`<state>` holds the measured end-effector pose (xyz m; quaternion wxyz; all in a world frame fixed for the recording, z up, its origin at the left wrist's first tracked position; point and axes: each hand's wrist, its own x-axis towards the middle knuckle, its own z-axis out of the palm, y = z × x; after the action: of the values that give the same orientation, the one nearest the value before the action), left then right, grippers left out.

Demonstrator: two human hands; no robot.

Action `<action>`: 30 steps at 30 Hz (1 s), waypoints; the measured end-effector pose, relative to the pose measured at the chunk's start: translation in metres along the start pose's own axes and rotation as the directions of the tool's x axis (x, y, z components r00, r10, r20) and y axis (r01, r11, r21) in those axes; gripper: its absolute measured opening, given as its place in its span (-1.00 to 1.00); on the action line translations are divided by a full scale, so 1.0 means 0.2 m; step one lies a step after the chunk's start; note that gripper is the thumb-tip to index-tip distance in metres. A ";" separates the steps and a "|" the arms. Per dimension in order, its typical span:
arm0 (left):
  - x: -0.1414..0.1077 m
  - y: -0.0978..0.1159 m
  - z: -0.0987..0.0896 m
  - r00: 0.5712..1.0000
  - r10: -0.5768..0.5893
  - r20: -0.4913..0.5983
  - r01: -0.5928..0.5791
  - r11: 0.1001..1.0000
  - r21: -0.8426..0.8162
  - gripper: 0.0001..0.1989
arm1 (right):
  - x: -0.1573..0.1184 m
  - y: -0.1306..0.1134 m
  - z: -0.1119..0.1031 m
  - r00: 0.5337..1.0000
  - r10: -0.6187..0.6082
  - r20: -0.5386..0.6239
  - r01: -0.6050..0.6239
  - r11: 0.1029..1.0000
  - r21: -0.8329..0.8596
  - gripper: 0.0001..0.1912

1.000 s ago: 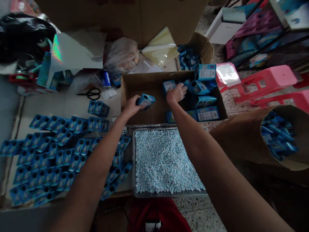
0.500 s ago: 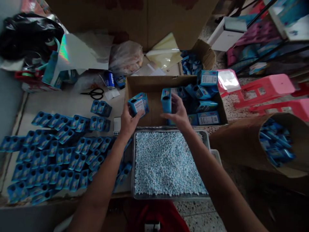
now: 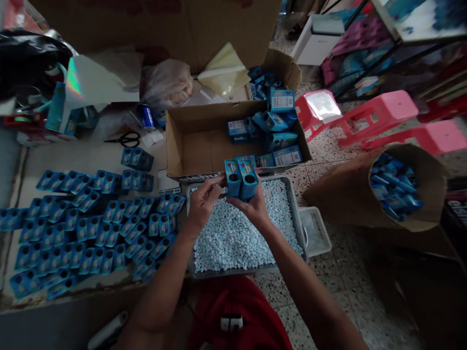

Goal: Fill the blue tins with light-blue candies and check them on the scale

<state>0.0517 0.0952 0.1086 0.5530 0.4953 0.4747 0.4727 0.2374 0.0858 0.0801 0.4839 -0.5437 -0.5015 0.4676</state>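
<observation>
Two small blue boxes (image 3: 241, 179) with dark round holes stand side by side above the back of a tray (image 3: 305, 233) of pale blue and white pellets (image 3: 237, 238). My right hand (image 3: 254, 206) holds them from below and the right. At their left side is my left hand (image 3: 207, 197), its fingers bent and pressed together; whether it grips the boxes is unclear. Just behind them is an open cardboard box (image 3: 204, 138) with several blue boxes (image 3: 279, 121) in its right part. Many more blue boxes (image 3: 87, 228) stand in rows on the table at the left.
Black scissors (image 3: 127, 139) and a blue can (image 3: 146, 116) lie behind the rows. A small scale (image 3: 168, 182) sits left of the carton. At the right are pink stools (image 3: 386, 109) and a large open carton (image 3: 339, 194) holding blue packets.
My hands have come together and lower, toward the tray. The two blue boxes, earlier apart with one in each hand, are now side by side. The view has shifted to the right.
</observation>
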 end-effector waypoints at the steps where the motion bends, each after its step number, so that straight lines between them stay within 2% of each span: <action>1: 0.00 0.00 -0.01 1.000 0.000 0.019 0.000 1.000 0.014 -0.36 | -0.04 0.00 -0.01 1.000 0.018 -0.023 -0.018 1.000 0.005 0.24; 3: 0.01 -0.01 -0.03 0.998 0.000 0.058 -0.004 0.997 0.073 -0.17 | -0.09 0.00 -0.03 0.997 0.056 -0.059 -0.054 0.998 0.036 0.26; 5: 0.04 -0.02 -0.06 0.998 0.001 0.063 -0.011 0.988 0.153 0.07 | -0.13 -0.01 -0.05 0.993 0.112 -0.026 -0.109 0.991 0.074 0.17; 7: 0.05 -0.04 -0.10 0.999 0.036 0.041 -0.045 0.968 0.247 0.32 | -0.15 -0.01 -0.07 0.978 0.178 0.110 -0.191 0.974 0.122 0.07; 9: 0.03 -0.05 -0.13 0.997 0.035 0.065 -0.053 0.958 0.283 0.42 | -0.17 -0.02 -0.07 0.931 0.219 0.293 -0.280 0.943 0.182 0.07; 10: -0.01 -0.06 -0.15 0.993 -0.026 0.111 -0.003 0.966 0.259 0.34 | -0.19 -0.01 -0.06 0.900 0.223 0.376 -0.318 0.923 0.215 0.11; 11: -0.06 -0.07 -0.17 0.979 -0.130 0.160 0.095 0.973 0.208 0.19 | -0.20 0.00 -0.05 0.867 0.218 0.448 -0.354 0.903 0.245 0.15; 13: -0.20 -0.09 -0.20 0.900 -0.367 0.236 0.354 0.930 0.097 -0.18 | -0.25 0.03 0.00 0.806 0.204 0.555 -0.419 0.860 0.292 0.22; 15: -0.36 -0.11 -0.21 0.826 -0.513 0.233 0.520 0.853 0.035 -0.40 | -0.31 0.08 0.05 0.739 0.196 0.645 -0.491 0.812 0.316 0.25; 16: -0.44 -0.12 -0.21 0.814 -0.543 0.207 0.551 0.834 0.022 -0.45 | -0.35 0.10 0.08 0.703 0.195 0.684 -0.530 0.786 0.320 0.24; 19: -0.62 -0.15 -0.16 0.818 -0.560 0.131 0.566 0.825 -0.006 -0.52 | -0.45 0.17 0.11 0.609 0.222 0.761 -0.624 0.727 0.287 0.20; 21: -0.69 -0.19 -0.11 0.825 -0.561 0.062 0.564 0.824 -0.044 -0.53 | -0.48 0.21 0.09 0.574 0.271 0.772 -0.644 0.732 0.222 0.17; 22: -0.70 -0.21 -0.10 0.830 -0.558 0.016 0.558 0.827 -0.066 -0.54 | -0.47 0.23 0.07 0.569 0.298 0.766 -0.626 0.762 0.168 0.15; 23: -0.71 -0.23 -0.08 0.833 -0.552 -0.035 0.548 0.832 -0.088 -0.55 | -0.45 0.24 0.03 0.581 0.322 0.747 -0.575 0.812 0.098 0.13; 24: -0.70 -0.26 -0.08 0.834 -0.545 -0.086 0.536 0.837 -0.105 -0.55 | -0.41 0.26 0.00 0.626 0.338 0.703 -0.485 0.875 0.012 0.09; 26: -0.65 -0.31 -0.09 0.831 -0.527 -0.175 0.512 0.850 -0.126 -0.53 | -0.27 0.29 -0.09 0.773 0.297 0.561 -0.206 0.953 -0.221 -0.06; 27: -0.62 -0.33 -0.11 0.825 -0.524 -0.211 0.507 0.851 -0.136 -0.52 | -0.19 0.31 -0.14 0.847 0.233 0.477 -0.061 0.936 -0.348 -0.19; 28: -0.58 -0.35 -0.13 0.815 -0.528 -0.240 0.507 0.849 -0.148 -0.51 | -0.10 0.34 -0.18 0.880 0.171 0.444 0.059 0.887 -0.459 -0.33; 30: -0.51 -0.38 -0.18 0.788 -0.555 -0.267 0.527 0.832 -0.174 -0.46 | 0.06 0.40 -0.24 0.874 0.105 0.475 0.237 0.760 -0.605 -0.54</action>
<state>0.0089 -0.0077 0.0362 0.6064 0.2339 0.6545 0.3862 0.2931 0.0927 0.0047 0.1427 -0.5238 -0.7549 0.3679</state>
